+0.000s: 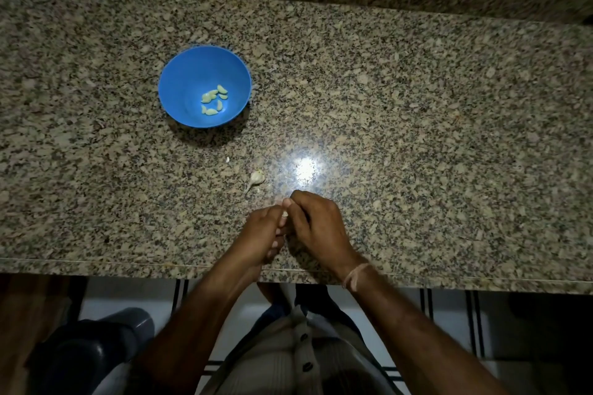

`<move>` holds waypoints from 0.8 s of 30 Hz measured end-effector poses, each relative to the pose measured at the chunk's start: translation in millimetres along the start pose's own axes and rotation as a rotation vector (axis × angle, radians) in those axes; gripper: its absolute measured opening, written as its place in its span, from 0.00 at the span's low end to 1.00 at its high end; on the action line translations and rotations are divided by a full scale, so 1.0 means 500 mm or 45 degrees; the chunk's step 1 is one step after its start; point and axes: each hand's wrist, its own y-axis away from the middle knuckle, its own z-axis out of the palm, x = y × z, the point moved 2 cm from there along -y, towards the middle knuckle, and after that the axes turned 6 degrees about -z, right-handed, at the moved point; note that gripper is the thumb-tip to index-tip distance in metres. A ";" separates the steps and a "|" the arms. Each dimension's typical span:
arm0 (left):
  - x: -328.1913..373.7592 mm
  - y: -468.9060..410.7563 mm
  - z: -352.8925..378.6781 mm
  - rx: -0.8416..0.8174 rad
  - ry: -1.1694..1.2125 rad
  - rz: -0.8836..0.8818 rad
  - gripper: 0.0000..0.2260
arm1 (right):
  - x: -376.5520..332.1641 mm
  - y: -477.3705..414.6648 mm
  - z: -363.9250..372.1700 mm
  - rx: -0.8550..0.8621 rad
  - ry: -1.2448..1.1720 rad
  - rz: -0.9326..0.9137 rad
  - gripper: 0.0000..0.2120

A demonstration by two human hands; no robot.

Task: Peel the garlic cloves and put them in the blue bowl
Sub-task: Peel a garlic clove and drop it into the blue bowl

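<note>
My left hand, my right hand: meet above near edge of granite tabletop, fingers of both curled, pinching one garlic clove between them; clove mostly hidden. Blue bowl: well apart, beyond and left of hands, holds several peeled cloves. Garlic bulb remnant: on tabletop between bowl and hands, near hands. Thread band: on right wrist.

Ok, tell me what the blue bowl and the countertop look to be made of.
Blue bowl: probably plastic, evenly coloured with a soft sheen and thin rim, no glaze glare. Countertop: polished granite or a look-alike stone, speckled beige, grey and black, with a bright mirror-like light reflection.
</note>
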 end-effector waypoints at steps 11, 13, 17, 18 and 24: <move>0.003 -0.002 -0.009 0.066 -0.105 0.200 0.20 | -0.012 0.002 -0.002 0.080 -0.229 0.249 0.20; 0.012 0.006 -0.013 0.084 -0.106 0.206 0.19 | -0.013 0.002 -0.007 0.120 -0.283 0.260 0.19; 0.019 0.014 -0.029 0.427 -0.371 0.539 0.12 | -0.004 0.004 -0.009 0.186 -0.419 0.450 0.13; 0.021 0.015 -0.028 0.451 -0.384 0.554 0.09 | -0.004 0.003 -0.008 0.199 -0.418 0.469 0.12; 0.023 0.026 -0.034 0.461 -0.422 0.598 0.04 | -0.004 0.003 -0.002 0.264 -0.429 0.540 0.11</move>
